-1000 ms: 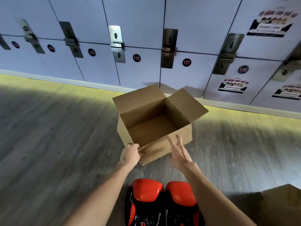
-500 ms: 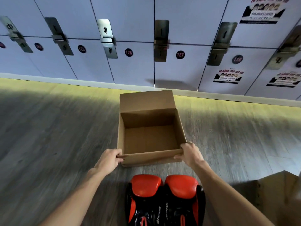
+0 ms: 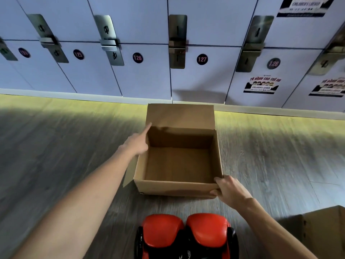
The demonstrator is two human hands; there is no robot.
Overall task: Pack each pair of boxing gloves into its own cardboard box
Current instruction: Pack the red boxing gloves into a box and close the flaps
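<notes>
An open, empty cardboard box stands on the wooden floor in front of me, its far flap upright. My left hand reaches along the box's left wall with fingers straight, fingertips near the far left corner. At the near right corner, my right hand grips the box's rim. A pair of red and black boxing gloves lies side by side on the floor just in front of the box, near the bottom edge of the view.
A second cardboard box sits at the lower right. A wall of pale lockers with numbered doors and metal latches runs behind the box. Grey wooden floor spreads to the left and right.
My left hand left the box's near left corner and moved forward along the left wall, fingers now straight. The right hand stays on the near right corner.
</notes>
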